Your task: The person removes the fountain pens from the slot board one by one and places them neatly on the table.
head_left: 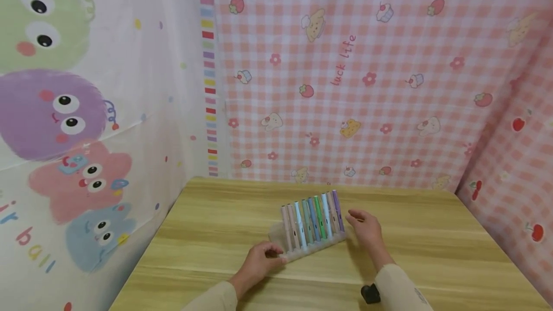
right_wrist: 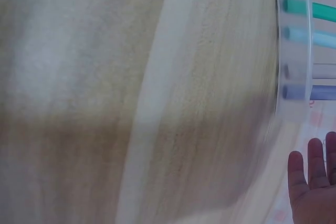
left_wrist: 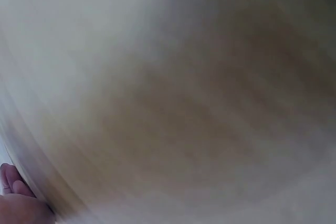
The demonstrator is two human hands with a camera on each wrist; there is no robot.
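Observation:
A translucent pen stand (head_left: pixel 317 247) sits at a slant on the wooden table, holding a row of upright pens (head_left: pixel 318 217) in beige, light blue, green, blue and purple. My left hand (head_left: pixel 259 259) is at the stand's left end, fingers bent with a gap to the thumb, fingertips at its corner. Beside the right end is my right hand (head_left: pixel 366 227), apart from the stand and holding nothing. Its loosely extended fingers (right_wrist: pixel 316 163) show in the right wrist view, below the stand's clear base (right_wrist: pixel 294 51). The left wrist view catches only part of the left hand (left_wrist: pixel 23 208).
A small black object (head_left: pixel 370 293) lies on the table (head_left: pixel 207 234) by the right forearm. Behind the table hangs a pink checked cloth (head_left: pixel 345 104); a white cloth with cartoon figures (head_left: pixel 164 85) hangs on the left.

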